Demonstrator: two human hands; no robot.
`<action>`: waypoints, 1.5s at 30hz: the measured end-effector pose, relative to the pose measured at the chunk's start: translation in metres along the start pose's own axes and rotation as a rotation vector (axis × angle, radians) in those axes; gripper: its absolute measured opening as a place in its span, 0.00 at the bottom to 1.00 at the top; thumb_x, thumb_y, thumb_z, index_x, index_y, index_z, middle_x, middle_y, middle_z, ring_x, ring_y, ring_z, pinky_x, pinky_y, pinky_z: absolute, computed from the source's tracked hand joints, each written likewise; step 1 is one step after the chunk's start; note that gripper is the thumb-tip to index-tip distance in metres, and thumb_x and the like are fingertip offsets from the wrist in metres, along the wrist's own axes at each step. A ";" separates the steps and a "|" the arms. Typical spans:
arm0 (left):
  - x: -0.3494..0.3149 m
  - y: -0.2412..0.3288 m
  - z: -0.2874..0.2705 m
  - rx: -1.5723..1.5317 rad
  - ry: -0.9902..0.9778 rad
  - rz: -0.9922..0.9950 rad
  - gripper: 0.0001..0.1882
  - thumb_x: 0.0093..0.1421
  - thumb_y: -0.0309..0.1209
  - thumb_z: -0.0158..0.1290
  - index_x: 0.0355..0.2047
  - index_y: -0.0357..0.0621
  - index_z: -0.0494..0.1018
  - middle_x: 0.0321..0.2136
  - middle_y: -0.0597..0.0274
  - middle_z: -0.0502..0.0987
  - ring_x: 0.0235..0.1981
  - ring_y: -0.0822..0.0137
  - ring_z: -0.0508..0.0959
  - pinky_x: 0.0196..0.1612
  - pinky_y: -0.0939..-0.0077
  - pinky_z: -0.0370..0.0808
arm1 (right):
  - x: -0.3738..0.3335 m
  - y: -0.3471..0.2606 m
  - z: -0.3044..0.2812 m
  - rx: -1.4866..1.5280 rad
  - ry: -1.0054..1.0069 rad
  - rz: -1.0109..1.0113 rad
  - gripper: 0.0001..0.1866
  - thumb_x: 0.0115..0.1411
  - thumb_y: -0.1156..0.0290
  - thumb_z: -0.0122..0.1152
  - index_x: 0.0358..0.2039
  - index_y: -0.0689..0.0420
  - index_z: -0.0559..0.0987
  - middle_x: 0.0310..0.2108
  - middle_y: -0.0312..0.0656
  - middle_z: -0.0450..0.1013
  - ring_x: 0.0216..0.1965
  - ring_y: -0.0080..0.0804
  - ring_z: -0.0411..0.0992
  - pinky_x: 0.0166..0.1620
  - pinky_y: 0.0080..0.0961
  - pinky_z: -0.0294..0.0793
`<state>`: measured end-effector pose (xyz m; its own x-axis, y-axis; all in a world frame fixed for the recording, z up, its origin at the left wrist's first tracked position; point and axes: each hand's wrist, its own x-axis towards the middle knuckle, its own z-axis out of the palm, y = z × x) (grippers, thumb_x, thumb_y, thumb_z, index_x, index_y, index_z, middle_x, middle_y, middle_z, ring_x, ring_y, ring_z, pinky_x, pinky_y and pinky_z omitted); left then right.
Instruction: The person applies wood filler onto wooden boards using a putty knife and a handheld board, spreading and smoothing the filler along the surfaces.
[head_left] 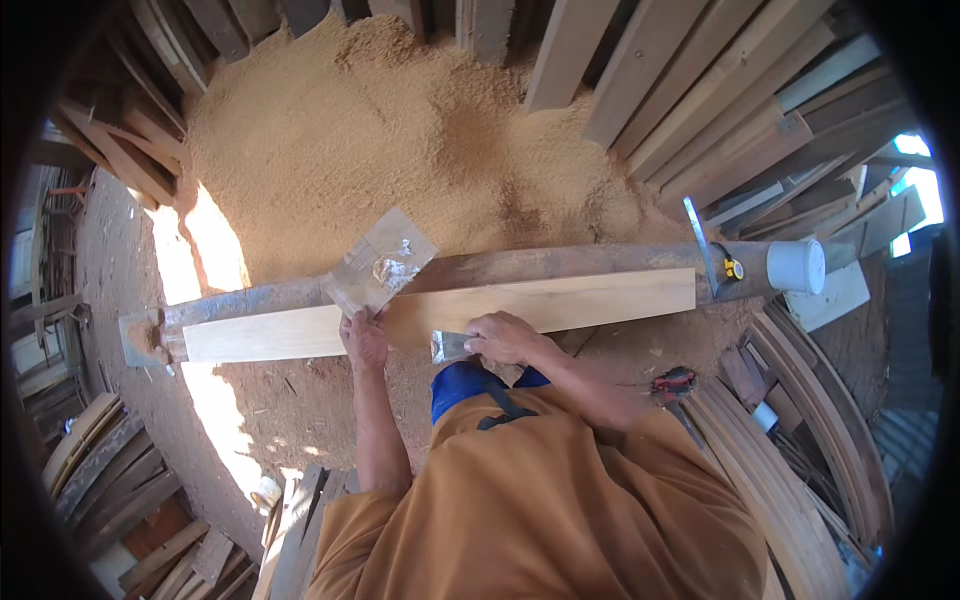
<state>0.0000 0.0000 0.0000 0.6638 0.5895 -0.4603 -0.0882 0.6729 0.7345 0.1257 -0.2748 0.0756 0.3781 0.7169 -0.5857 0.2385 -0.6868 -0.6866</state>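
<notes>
My left hand (364, 342) grips a corner of a flat square board (362, 262), fingers closed round its near edge. On that board lies a smear of white paste (398, 270) beside a small tan heap. In my right hand (503, 338) is a putty knife (452, 346), its wide blade pointing left, near my lap. A long pale wooden plank (610, 300) lies crosswise in front of me, under both hands, on a darker, worn beam (500, 264). The blade appears apart from the square board.
A large sawdust heap (330, 130) spreads beyond the beam. At its right end are a metal square (699, 240), a yellow tape measure (733, 270) and a white tub (796, 267). A red-and-black tool (674, 384) lies nearer right. Timber (690, 90) leans at the far right.
</notes>
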 end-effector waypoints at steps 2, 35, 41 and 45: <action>0.003 -0.004 0.019 -0.024 -0.070 -0.019 0.19 0.65 0.29 0.56 0.55 0.39 0.69 0.52 0.53 0.76 0.51 0.56 0.78 0.51 0.56 0.81 | -0.029 0.025 0.001 0.148 0.087 -0.091 0.21 0.60 0.52 0.60 0.37 0.60 0.81 0.31 0.49 0.79 0.36 0.43 0.79 0.43 0.43 0.75; -0.178 -0.244 0.377 1.346 -0.839 -0.124 0.43 0.58 0.41 0.64 0.66 0.37 0.55 0.57 0.41 0.70 0.58 0.49 0.71 0.59 0.51 0.70 | -0.374 0.360 -0.107 1.495 1.335 0.416 0.09 0.59 0.68 0.70 0.34 0.49 0.76 0.19 0.25 0.66 0.15 0.15 0.64 0.19 0.16 0.67; -0.128 -0.158 0.274 2.402 -0.838 0.324 0.63 0.45 0.56 0.69 0.71 0.38 0.46 0.70 0.38 0.51 0.71 0.37 0.49 0.71 0.35 0.38 | -0.369 0.384 -0.116 1.569 1.424 0.429 0.09 0.59 0.70 0.69 0.35 0.50 0.75 0.23 0.27 0.69 0.17 0.16 0.64 0.19 0.19 0.67; -0.096 -0.167 0.248 2.386 -0.994 0.527 0.60 0.41 0.46 0.69 0.68 0.35 0.49 0.64 0.37 0.58 0.68 0.40 0.55 0.70 0.33 0.39 | -0.354 0.368 -0.116 1.576 1.454 0.365 0.08 0.60 0.70 0.68 0.35 0.50 0.75 0.24 0.27 0.70 0.18 0.16 0.65 0.20 0.19 0.67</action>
<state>0.1351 -0.2794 0.0447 0.8721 -0.2096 -0.4421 -0.2152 -0.9758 0.0382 0.1836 -0.7951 0.0797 0.6322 -0.4770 -0.6106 -0.4239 0.4467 -0.7879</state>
